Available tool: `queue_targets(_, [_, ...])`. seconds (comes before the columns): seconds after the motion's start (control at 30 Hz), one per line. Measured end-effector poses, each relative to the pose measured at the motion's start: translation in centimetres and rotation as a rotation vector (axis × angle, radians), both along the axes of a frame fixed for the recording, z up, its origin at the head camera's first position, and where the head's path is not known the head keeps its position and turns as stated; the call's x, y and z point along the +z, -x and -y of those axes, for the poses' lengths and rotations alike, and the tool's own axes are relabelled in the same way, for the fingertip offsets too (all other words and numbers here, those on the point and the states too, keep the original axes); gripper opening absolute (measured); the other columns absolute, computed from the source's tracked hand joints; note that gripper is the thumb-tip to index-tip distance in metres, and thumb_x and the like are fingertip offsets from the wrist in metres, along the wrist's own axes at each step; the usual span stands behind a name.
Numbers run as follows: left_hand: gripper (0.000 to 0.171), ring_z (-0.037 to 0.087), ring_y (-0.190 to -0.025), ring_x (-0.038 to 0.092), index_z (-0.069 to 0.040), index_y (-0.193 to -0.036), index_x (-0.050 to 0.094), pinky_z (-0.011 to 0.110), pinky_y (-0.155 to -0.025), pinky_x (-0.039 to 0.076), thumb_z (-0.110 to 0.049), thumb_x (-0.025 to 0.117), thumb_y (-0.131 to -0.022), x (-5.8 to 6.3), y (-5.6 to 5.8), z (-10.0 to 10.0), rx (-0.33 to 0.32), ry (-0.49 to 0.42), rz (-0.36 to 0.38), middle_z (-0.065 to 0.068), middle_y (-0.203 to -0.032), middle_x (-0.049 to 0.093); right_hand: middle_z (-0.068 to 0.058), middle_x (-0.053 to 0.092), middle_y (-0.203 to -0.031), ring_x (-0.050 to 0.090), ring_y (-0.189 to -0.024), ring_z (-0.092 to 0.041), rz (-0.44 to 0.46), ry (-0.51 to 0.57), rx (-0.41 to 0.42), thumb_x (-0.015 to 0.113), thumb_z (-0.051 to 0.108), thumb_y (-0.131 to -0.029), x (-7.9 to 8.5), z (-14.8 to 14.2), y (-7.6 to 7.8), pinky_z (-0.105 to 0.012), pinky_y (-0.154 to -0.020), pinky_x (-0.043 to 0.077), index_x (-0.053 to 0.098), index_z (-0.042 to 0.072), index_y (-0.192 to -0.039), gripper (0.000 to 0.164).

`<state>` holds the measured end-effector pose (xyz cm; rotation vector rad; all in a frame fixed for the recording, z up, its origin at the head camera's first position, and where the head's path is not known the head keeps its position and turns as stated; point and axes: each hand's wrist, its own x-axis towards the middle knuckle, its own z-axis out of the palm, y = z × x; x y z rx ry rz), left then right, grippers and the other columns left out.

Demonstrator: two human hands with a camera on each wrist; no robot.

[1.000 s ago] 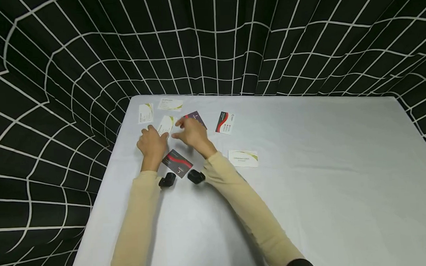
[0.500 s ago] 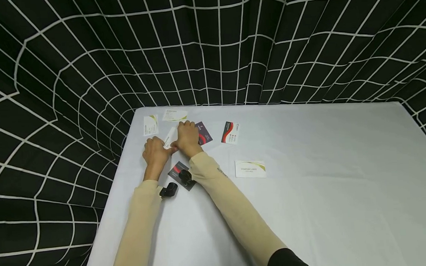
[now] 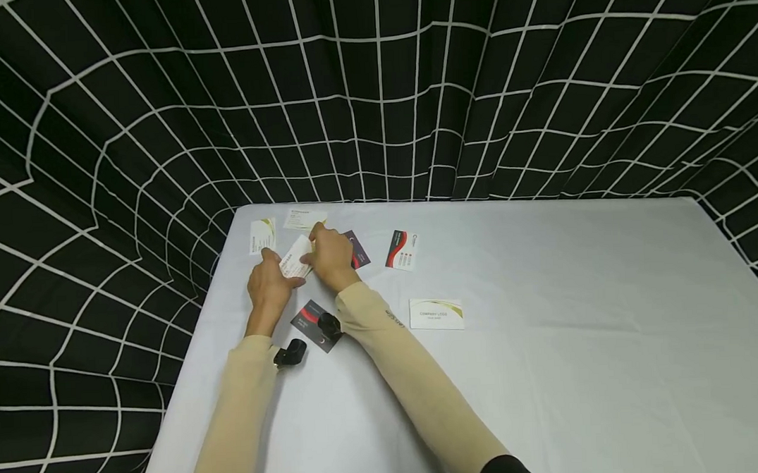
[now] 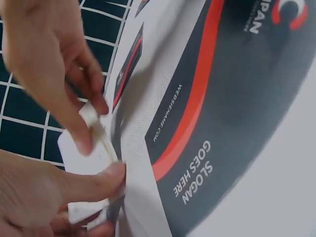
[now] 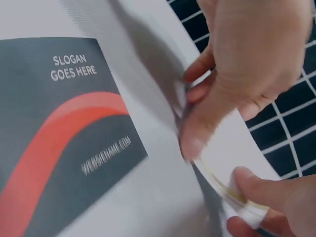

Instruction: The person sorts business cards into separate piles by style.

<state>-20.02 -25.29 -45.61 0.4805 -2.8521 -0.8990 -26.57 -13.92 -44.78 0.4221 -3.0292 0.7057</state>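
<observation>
Both hands pinch a white business card (image 3: 295, 260) with a gold-coloured edge, near the far left of the table. My left hand (image 3: 267, 287) grips its near end, thumb on one face and fingers behind, as the left wrist view shows. At the far end, my right hand (image 3: 332, 260) holds the card between thumb and fingers. In the right wrist view the card (image 5: 234, 143) stands on edge, slightly bowed, its edge looking layered. Just nearer me lies a dark grey business card (image 3: 308, 316) with a red band, partly covered by the right wrist camera.
Two white cards lie beyond the hands, one upright (image 3: 262, 234), one sideways (image 3: 303, 218). A purple card (image 3: 359, 255) sits partly under the right hand. Further right are a red-black-white card (image 3: 402, 249) and a white logo card (image 3: 437, 314). A black grid curtain (image 3: 380, 109) borders the table.
My right hand, spread beside the white card earlier, has moved left onto it and now pinches it. The left hand has closed on the near end. The head view has shifted slightly.
</observation>
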Motion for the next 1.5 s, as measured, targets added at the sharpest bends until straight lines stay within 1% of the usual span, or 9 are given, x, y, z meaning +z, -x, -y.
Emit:
queue_targets(0.1, [0.053,0.042,-0.084,0.062,0.005,-0.116,0.051,0.049,-0.072,0.046,0.001,0.082,-0.074,0.0,-0.1,-0.2,-0.037,-0.08,-0.081,0.031,-0.099,0.065,-0.004,0.074,-0.1,0.069,-0.091,-0.023,0.057,0.077,-0.041,0.081,0.037,-0.079,0.2,-1.5,-0.3,-0.037,-0.073,0.052,0.074,0.014,-0.103,0.034])
queue_targets(0.2, [0.047,0.034,-0.08,0.063,0.002,-0.116,0.057,0.039,-0.066,0.046,0.008,0.079,-0.075,0.3,-0.2,-1.1,-0.048,-0.147,-0.134,0.026,-0.094,0.065,0.0,0.073,-0.083,0.065,-0.074,-0.016,0.155,0.136,-0.046,0.079,0.035,-0.082,0.7,-4.0,-0.5,-0.03,-0.062,0.048,0.078,0.014,-0.087,0.022])
queue_targets(0.33, [0.047,0.023,-0.068,0.063,0.003,-0.12,0.059,0.025,-0.057,0.043,0.005,0.078,-0.077,1.2,-0.5,-3.3,-0.102,-0.257,-0.125,0.02,-0.092,0.063,0.0,0.067,-0.062,0.048,-0.053,-0.009,0.265,0.145,-0.069,0.076,0.041,-0.084,1.5,-8.3,-1.0,-0.024,-0.049,0.034,0.077,0.013,-0.074,0.029])
queue_targets(0.43, [0.045,0.018,-0.056,0.06,0.006,-0.12,0.06,0.023,-0.05,0.041,-0.002,0.079,-0.08,1.7,-1.0,-5.3,-0.149,-0.302,-0.079,0.018,-0.084,0.066,-0.002,0.066,-0.059,0.044,-0.05,-0.008,0.336,0.094,-0.12,0.074,0.048,-0.083,1.9,-11.6,-1.9,-0.024,-0.047,0.033,0.077,0.012,-0.074,0.037])
queue_targets(0.63, [0.031,0.017,-0.063,0.06,0.001,-0.098,0.072,0.029,-0.056,0.042,-0.02,0.083,-0.078,1.4,-2.4,-9.7,-0.182,-0.214,0.022,0.011,-0.079,0.072,-0.001,0.064,-0.055,0.044,-0.048,-0.009,0.442,0.053,-0.182,0.075,0.052,-0.081,1.5,-17.6,-5.0,-0.024,-0.047,0.033,0.073,0.012,-0.065,0.043])
queue_targets(0.73, [0.026,0.018,-0.064,0.062,-0.001,-0.091,0.074,0.031,-0.058,0.046,-0.023,0.081,-0.08,1.0,-3.0,-12.0,-0.232,-0.192,0.027,0.008,-0.078,0.072,-0.001,0.063,-0.053,0.042,-0.046,-0.009,0.456,0.062,-0.197,0.074,0.05,-0.083,1.1,-20.4,-6.6,-0.024,-0.046,0.03,0.071,0.013,-0.059,0.044])
queue_targets(0.9, [0.017,0.013,-0.054,0.058,-0.006,-0.079,0.076,0.033,-0.054,0.046,-0.022,0.08,-0.081,0.3,-3.7,-14.8,-0.265,-0.145,0.022,0.0,-0.066,0.069,0.002,0.055,-0.049,0.04,-0.048,-0.01,0.447,0.06,-0.194,0.072,0.049,-0.084,0.5,-23.3,-8.7,-0.023,-0.045,0.028,0.067,0.013,-0.053,0.048])
queue_targets(1.23, [0.019,0.022,-0.063,0.062,-0.011,-0.069,0.07,0.042,-0.062,0.047,-0.023,0.082,-0.078,0.0,-4.2,-17.3,-0.287,-0.021,0.022,0.0,-0.064,0.065,0.004,0.056,-0.047,0.037,-0.045,-0.009,0.405,0.009,-0.19,0.074,0.047,-0.084,0.4,-24.9,-9.8,-0.021,-0.043,0.026,0.065,0.012,-0.051,0.048])
queue_targets(1.5, [0.023,0.021,-0.061,0.059,-0.01,-0.066,0.066,0.043,-0.063,0.046,-0.02,0.08,-0.08,0.3,-4.1,-18.8,-0.335,-0.016,0.023,0.001,-0.062,0.063,0.004,0.054,-0.045,0.034,-0.043,-0.007,0.401,-0.015,-0.198,0.073,0.046,-0.085,0.9,-26.4,-10.1,-0.02,-0.041,0.025,0.064,0.013,-0.05,0.05])
